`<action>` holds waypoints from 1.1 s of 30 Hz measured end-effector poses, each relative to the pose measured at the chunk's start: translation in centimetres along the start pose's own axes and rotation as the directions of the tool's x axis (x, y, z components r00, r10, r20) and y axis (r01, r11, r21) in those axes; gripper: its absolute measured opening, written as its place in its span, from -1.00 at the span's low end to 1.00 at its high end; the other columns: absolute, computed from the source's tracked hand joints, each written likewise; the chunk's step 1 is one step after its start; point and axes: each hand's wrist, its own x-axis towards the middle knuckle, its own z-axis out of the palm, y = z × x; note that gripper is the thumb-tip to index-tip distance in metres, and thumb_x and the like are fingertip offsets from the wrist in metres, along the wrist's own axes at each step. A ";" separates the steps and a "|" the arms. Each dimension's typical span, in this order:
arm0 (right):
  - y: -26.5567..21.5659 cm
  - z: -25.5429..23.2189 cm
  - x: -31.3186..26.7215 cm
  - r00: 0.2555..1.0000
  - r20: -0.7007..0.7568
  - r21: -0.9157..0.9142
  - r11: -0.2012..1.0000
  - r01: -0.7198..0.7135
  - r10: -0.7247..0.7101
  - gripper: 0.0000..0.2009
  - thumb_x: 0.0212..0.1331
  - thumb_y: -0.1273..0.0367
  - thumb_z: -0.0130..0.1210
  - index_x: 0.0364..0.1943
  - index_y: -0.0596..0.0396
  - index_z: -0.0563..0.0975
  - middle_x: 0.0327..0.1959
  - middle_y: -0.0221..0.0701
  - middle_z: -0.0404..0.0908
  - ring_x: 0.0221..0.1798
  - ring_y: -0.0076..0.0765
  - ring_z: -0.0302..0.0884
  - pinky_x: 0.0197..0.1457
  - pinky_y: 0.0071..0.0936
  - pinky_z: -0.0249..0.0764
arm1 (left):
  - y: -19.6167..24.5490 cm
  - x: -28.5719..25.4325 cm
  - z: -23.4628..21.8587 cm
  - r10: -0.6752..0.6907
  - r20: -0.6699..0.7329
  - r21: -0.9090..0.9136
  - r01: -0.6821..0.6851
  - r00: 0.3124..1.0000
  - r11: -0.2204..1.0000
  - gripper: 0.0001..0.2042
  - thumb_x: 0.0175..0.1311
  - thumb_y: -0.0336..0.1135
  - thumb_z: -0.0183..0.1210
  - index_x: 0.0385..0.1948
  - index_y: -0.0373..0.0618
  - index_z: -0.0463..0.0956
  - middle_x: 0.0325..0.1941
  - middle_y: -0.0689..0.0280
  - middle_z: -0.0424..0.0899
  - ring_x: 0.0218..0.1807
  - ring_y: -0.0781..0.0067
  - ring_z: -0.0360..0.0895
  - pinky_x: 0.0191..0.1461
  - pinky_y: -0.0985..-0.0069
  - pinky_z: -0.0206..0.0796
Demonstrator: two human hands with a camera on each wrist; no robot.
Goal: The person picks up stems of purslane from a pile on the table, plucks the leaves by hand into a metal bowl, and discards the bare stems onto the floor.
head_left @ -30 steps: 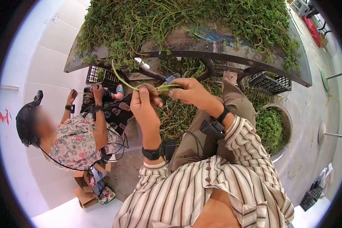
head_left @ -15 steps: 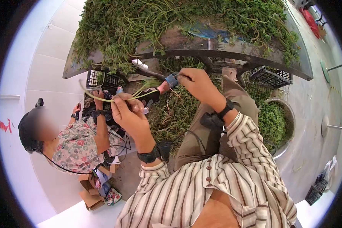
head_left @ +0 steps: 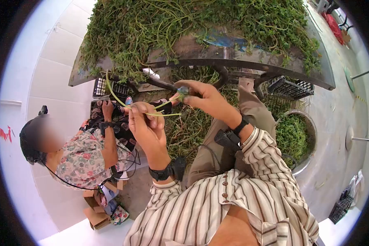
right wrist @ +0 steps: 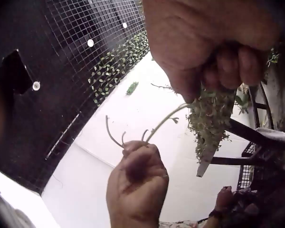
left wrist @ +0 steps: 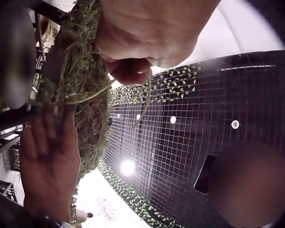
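Between thumb and fingers, my left hand (head_left: 145, 125) pinches a few thin green plant stems (head_left: 115, 95). One long stem curves up to the left, while others stick out to the right. My right hand (head_left: 205, 98) is at the leafy end of one stem. From the right wrist view, that stem (right wrist: 164, 121) runs from the left hand (right wrist: 137, 183) up to the curled fingers of the right hand (right wrist: 209, 42). Its tip is partly hidden there. In the left wrist view, the left hand (left wrist: 152, 33) is above and the right hand (left wrist: 52, 161) lower left.
A heap of green plants (head_left: 151, 30) covers much of the table (head_left: 184, 47) ahead. More cut greens (head_left: 192, 133) lie on the floor below. To the right stand a metal basin (head_left: 313, 141) of greens and a black crate (head_left: 291, 88). Another person (head_left: 84, 153) sits at left.
My left hand moves left with the stems, then partly back right. My right hand, apart from them half a second ago, is now at a stem's leafy end.
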 end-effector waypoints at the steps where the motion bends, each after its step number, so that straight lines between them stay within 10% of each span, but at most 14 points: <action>1: 0.0 0.1 0.0 1.000 -0.002 -0.002 1.000 0.002 -0.002 -0.58 -0.02 0.40 0.07 0.02 0.15 0.40 -0.22 -0.37 0.55 -0.25 -0.58 0.42 -0.17 -0.57 0.35 | -0.2 -0.1 0.1 0.000 0.003 -0.002 0.000 1.000 1.000 -0.81 0.32 -0.28 -0.09 -0.45 -0.19 0.34 -0.60 0.37 0.32 -0.71 0.67 0.15 -0.70 0.72 0.07; 7: -1.2 0.5 -0.6 0.991 0.127 -0.041 0.998 -0.046 0.051 -0.59 -0.02 0.44 0.14 0.00 0.09 0.43 -0.27 -0.55 0.55 -0.42 -0.73 0.26 -0.35 -0.69 0.26 | -0.5 -0.2 0.7 -0.011 -0.028 0.003 0.011 1.000 1.000 -0.80 0.33 -0.28 -0.10 -0.47 -0.17 0.32 -0.63 0.37 0.30 -0.72 0.67 0.15 -0.71 0.73 0.08; 11: 1.1 1.1 -0.7 0.997 0.046 -0.127 0.991 -0.051 0.057 -0.77 0.03 0.51 0.06 -0.17 0.20 0.51 -0.17 -0.40 0.58 -0.16 -0.61 0.46 -0.11 -0.59 0.37 | -1.0 -0.6 1.1 -0.069 -0.010 0.063 0.070 0.998 0.996 -0.78 0.35 -0.27 -0.15 -0.48 -0.16 0.30 -0.63 0.35 0.30 -0.73 0.67 0.14 -0.73 0.70 0.09; 12: 1.9 1.4 -0.4 0.965 -0.042 -0.324 0.917 0.232 -0.260 -0.85 0.03 0.39 0.05 -0.32 0.13 0.50 -0.53 -0.16 0.45 -0.49 -0.11 0.42 -0.41 -0.30 0.32 | -1.2 -0.7 1.3 -0.066 -0.043 0.097 0.070 0.997 0.993 -0.78 0.35 -0.27 -0.15 -0.48 -0.17 0.30 -0.63 0.35 0.30 -0.73 0.67 0.14 -0.73 0.70 0.09; 13: 2.5 1.2 -0.5 0.967 -0.053 -0.431 0.879 0.203 -0.249 -0.85 0.04 0.35 0.02 -0.34 0.11 0.49 -0.47 -0.16 0.50 -0.39 0.08 0.40 -0.36 -0.16 0.33 | -1.2 -0.9 1.4 -0.061 -0.077 0.132 0.071 0.995 0.989 -0.78 0.35 -0.27 -0.16 -0.48 -0.17 0.30 -0.63 0.35 0.31 -0.73 0.67 0.14 -0.73 0.70 0.09; 23: 3.9 1.0 -0.2 0.988 -0.022 -0.615 0.781 0.109 -0.154 -0.82 0.10 0.30 -0.04 -0.44 0.14 0.45 -0.53 -0.17 0.48 -0.42 0.03 0.43 -0.38 -0.14 0.31 | -0.7 -1.5 -0.7 0.001 -0.130 0.233 0.030 0.991 0.972 -0.82 0.33 -0.29 -0.11 -0.44 -0.14 0.34 -0.57 0.42 0.35 -0.69 0.72 0.12 -0.69 0.72 0.04; 30: 1.6 1.5 -0.8 0.971 0.136 -0.160 0.963 0.217 -0.197 -0.80 0.11 0.33 -0.07 -0.48 0.23 0.39 -0.59 -0.15 0.37 -0.50 -0.05 0.32 -0.39 -0.29 0.25 | 1.3 -0.2 -2.9 0.116 -0.112 0.152 -0.099 0.987 0.983 -0.86 0.32 -0.29 -0.10 -0.38 -0.13 0.35 -0.60 0.42 0.33 -0.72 0.73 0.11 -0.72 0.75 0.00; 33: 0.1 1.1 -1.3 0.975 0.142 -0.475 0.853 0.217 -0.169 -0.81 0.06 0.33 -0.05 -0.49 0.22 0.41 -0.55 -0.17 0.44 -0.46 -0.03 0.39 -0.39 -0.24 0.30 | 1.1 -0.8 -1.9 0.076 -0.163 0.166 -0.049 0.984 0.985 -0.84 0.32 -0.30 -0.09 -0.43 -0.14 0.36 -0.63 0.42 0.31 -0.72 0.73 0.11 -0.72 0.75 0.01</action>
